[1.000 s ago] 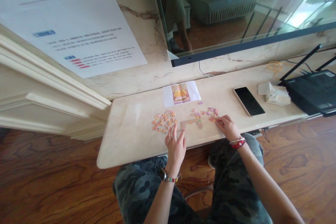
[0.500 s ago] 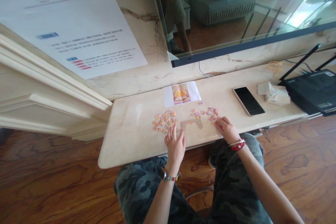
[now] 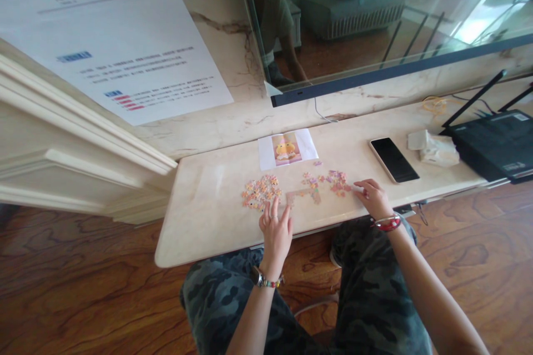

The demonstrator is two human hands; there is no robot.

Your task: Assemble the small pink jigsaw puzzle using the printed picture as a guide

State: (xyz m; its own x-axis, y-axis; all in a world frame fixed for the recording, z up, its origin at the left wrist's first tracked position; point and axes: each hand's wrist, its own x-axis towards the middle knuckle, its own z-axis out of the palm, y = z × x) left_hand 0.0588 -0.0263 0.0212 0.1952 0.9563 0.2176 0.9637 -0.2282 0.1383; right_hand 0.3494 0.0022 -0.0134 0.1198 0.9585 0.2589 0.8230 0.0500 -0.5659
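My left hand [image 3: 277,233] is open, fingers spread, its fingertips at the lower right edge of a loose pile of small orange and pink jigsaw puzzle pieces [image 3: 259,191]. To the right of that pile lies a joined strip of puzzle pieces [image 3: 303,195], with a few loose pieces around its upper right end. My right hand [image 3: 373,198] is just right of a smaller pile of pink and purple pieces [image 3: 337,180]. Its fingers point left and look apart, and no piece shows in them. Behind the pieces lies a printed picture of a yellow figure [image 3: 287,148].
A phone [image 3: 394,160] lies on the pale shelf [image 3: 200,205], right of the pieces. Beyond it are a white tissue packet [image 3: 439,148] and a black router [image 3: 493,141]. A television [image 3: 375,22] hangs above, and a printed sheet [image 3: 125,39] is on the wall.
My right hand has moved right, away from the smaller pile, and its fingers have come off the pieces. My left hand has stayed almost in place.
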